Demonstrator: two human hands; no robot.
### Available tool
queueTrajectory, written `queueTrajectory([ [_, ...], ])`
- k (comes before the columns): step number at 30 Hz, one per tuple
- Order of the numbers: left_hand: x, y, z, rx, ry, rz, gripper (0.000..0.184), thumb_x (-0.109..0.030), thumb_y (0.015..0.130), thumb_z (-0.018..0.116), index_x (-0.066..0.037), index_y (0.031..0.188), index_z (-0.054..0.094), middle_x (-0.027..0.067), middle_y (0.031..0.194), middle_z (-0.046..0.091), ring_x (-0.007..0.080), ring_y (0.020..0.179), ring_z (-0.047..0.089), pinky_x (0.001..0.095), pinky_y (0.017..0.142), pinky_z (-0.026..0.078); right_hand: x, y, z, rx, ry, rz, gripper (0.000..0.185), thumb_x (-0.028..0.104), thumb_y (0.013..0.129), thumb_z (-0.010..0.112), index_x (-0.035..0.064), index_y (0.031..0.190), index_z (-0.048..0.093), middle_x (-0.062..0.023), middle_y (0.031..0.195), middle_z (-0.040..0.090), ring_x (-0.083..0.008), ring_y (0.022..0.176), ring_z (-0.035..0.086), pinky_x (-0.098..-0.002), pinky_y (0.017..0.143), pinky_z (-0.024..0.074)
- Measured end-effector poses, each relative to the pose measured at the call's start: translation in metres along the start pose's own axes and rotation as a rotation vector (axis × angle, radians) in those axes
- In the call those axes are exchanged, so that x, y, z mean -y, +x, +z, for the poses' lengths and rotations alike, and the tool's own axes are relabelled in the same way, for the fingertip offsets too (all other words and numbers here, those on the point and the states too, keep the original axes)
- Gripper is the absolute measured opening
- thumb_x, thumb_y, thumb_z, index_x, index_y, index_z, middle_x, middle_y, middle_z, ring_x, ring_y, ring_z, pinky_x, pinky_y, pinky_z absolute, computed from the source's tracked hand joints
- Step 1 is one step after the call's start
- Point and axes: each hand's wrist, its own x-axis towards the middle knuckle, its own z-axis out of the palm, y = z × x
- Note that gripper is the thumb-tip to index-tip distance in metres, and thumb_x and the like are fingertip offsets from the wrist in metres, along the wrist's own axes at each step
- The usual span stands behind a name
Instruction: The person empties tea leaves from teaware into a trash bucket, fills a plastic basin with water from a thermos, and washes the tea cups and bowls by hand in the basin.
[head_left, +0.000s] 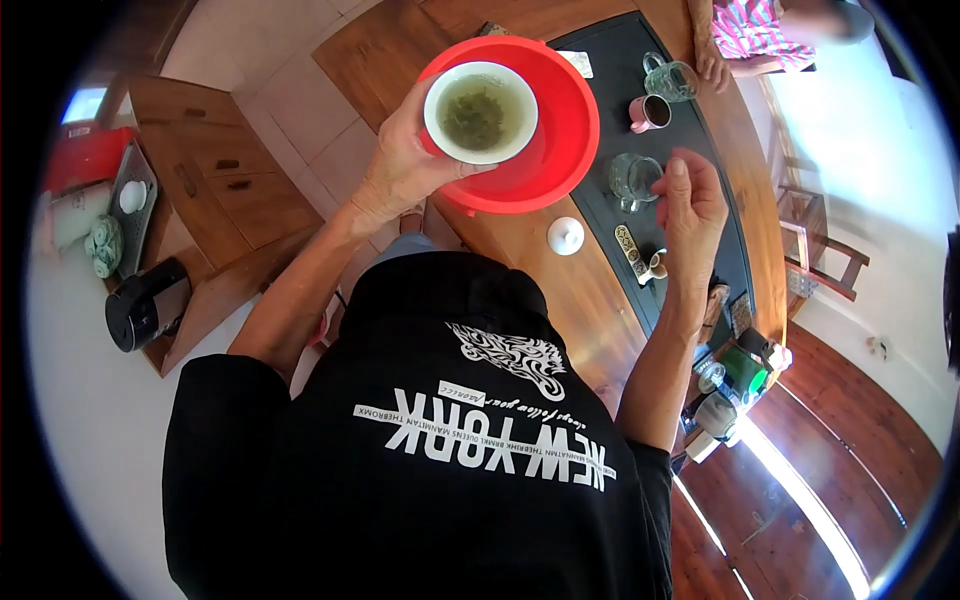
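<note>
The left hand (400, 155) has its grip closed around a white cup (529, 122) of leaves in pale green liquid; the cup sits above the red basin (570, 135), at the far edge of the wooden bench (590, 275); the right hand (692, 205) is half curled beside a glass mug (630, 178), and whether its grip touches the mug or how wide it is, I cannot tell; a white lid (566, 236) lies nearer; the step in hand looks like managing the full cup over the basin, so the next move calls for a steady, controlled tilt.
</note>
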Motion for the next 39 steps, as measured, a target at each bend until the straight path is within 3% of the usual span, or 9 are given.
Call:
queueTrajectory([
  [1,-0.001,0.000,0.001,0.004,0.006,-0.002,0.087,-0.011,0.065,0.089,-0.002,0.136,0.041,0.0077,0.127,0.058,0.0182,0.118,0.055,0.0341,0.103,0.043,-0.011,0.001,-0.004,0.005,-0.049,-0.006,0.037,0.026,0.095,0.062,0.0003,0.120,0.055,-0.0017,0.075,0.059,-0.0032,0.055,0.045,-0.0187,0.047,0.0362],
  [5,0.000,0.000,0.002,0.007,0.036,0.007,0.087,-0.012,0.064,0.090,-0.002,0.136,0.041,0.0080,0.127,0.058,0.0183,0.118,0.055,0.0341,0.103,0.043,-0.045,-0.009,-0.016,0.029,-0.052,0.147,0.037,0.022,0.098,0.057,-0.0008,0.127,0.053,-0.0030,0.077,0.060,-0.0026,0.052,0.043,-0.0171,0.044,0.0318],
  [8,0.000,0.000,0.003,0.001,0.065,0.007,0.087,-0.011,0.064,0.090,-0.002,0.136,0.041,0.0082,0.127,0.058,0.0184,0.118,0.055,0.0342,0.103,0.043,-0.062,-0.020,-0.019,0.047,-0.059,0.198,0.036,0.021,0.098,0.057,-0.0018,0.125,0.054,-0.0028,0.077,0.060,-0.0024,0.052,0.043,-0.0171,0.044,0.0316],
  [9,0.000,-0.001,0.003,0.005,0.066,0.006,0.087,-0.011,0.064,0.090,-0.002,0.136,0.041,0.0082,0.127,0.058,0.0184,0.118,0.055,0.0342,0.103,0.043,-0.069,-0.022,-0.021,0.050,-0.033,0.218,0.033,0.019,0.096,0.058,-0.0030,0.121,0.056,-0.0037,0.074,0.061,-0.0041,0.055,0.047,-0.0196,0.048,0.0376],
  [15,-0.004,-0.001,0.005,0.006,0.024,-0.017,0.085,-0.010,0.065,0.089,-0.002,0.135,0.041,0.0083,0.127,0.057,0.0182,0.119,0.054,0.0341,0.104,0.042,-0.079,-0.032,-0.017,0.099,-0.083,0.207,0.030,0.019,0.097,0.056,-0.0017,0.119,0.057,-0.0029,0.074,0.061,-0.0037,0.056,0.047,-0.0196,0.049,0.0382],
  [24,0.001,0.003,0.002,-0.021,0.083,0.042,0.079,-0.019,0.067,0.087,-0.005,0.134,0.046,0.0083,0.124,0.060,0.0217,0.116,0.058,0.0367,0.101,0.045,-0.085,-0.040,-0.009,0.137,-0.129,0.199,0.028,0.017,0.099,0.053,-0.0012,0.120,0.058,-0.0013,0.076,0.060,-0.0029,0.057,0.046,-0.0181,0.051,0.0379],
  [26,-0.001,0.004,0.001,0.020,0.130,0.020,0.084,-0.009,0.066,0.088,-0.002,0.136,0.041,0.0076,0.128,0.057,0.0188,0.119,0.054,0.0346,0.103,0.043,-0.086,-0.042,-0.009,0.144,-0.138,0.186,0.028,0.017,0.099,0.053,-0.0012,0.120,0.057,-0.0012,0.076,0.060,-0.0029,0.058,0.045,-0.0181,0.051,0.0384],
  [30,-0.001,0.006,0.001,0.021,0.123,0.021,0.085,-0.009,0.065,0.088,-0.002,0.136,0.042,0.0081,0.128,0.057,0.0193,0.119,0.055,0.0347,0.102,0.044,-0.087,-0.046,-0.010,0.142,-0.124,0.184,0.029,0.018,0.099,0.053,-0.0011,0.121,0.057,-0.0007,0.076,0.060,-0.0030,0.058,0.045,-0.0179,0.052,0.0386],
  [39,0.001,0.014,-0.001,-0.044,0.404,0.133,0.075,-0.022,0.064,0.087,-0.006,0.129,0.051,0.0115,0.120,0.059,0.0277,0.115,0.055,0.0406,0.098,0.045,-0.086,-0.054,-0.012,0.117,-0.150,0.211,0.028,0.019,0.099,0.054,0.0004,0.121,0.057,-0.0005,0.077,0.059,-0.0028,0.059,0.045,-0.0175,0.052,0.0382],
])
